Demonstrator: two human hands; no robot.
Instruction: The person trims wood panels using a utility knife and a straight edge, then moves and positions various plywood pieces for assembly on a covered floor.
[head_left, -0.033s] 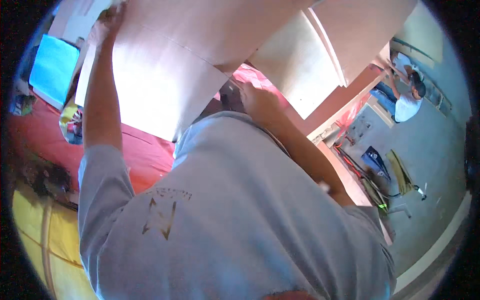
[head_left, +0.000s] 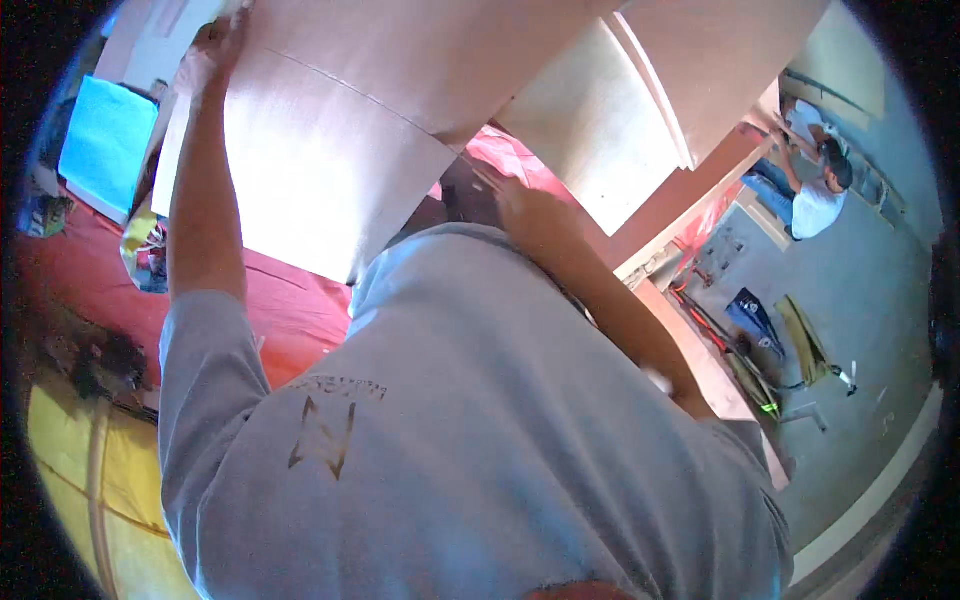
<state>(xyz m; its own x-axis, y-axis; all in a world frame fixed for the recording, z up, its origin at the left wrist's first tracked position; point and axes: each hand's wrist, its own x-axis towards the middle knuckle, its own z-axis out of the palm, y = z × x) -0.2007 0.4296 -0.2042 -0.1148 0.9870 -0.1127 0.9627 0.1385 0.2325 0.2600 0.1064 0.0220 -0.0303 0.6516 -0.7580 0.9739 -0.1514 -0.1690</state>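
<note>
A large pale board (head_left: pixel 310 160) with a thin seam across it stands tilted in front of me, brightly lit on its lower part. My left hand (head_left: pixel 208 62) is raised at its far left edge, closed around that edge, with the fingertips partly hidden. Near the board's lower right corner is my right hand (head_left: pixel 530 208), its fingers stretched toward the seam's end and slightly blurred. I see nothing held in it. Beyond that hand, a second pale panel (head_left: pixel 600 130) with a light edge strip slants away.
Red sheeting (head_left: pixel 290 290) lies below the board. A bright blue square item (head_left: pixel 108 145) stands at left, above yellow padded material (head_left: pixel 130 470). At right, a person in a white shirt (head_left: pixel 818 210) crouches by a ladder (head_left: pixel 880 190). Cables (head_left: pixel 700 320) and a blue bag-like item (head_left: pixel 755 322) lie on the floor.
My right hand has drawn back slightly from the board's corner, down and to the right, and its fingers are more stretched. My left hand stays at the board's edge.
</note>
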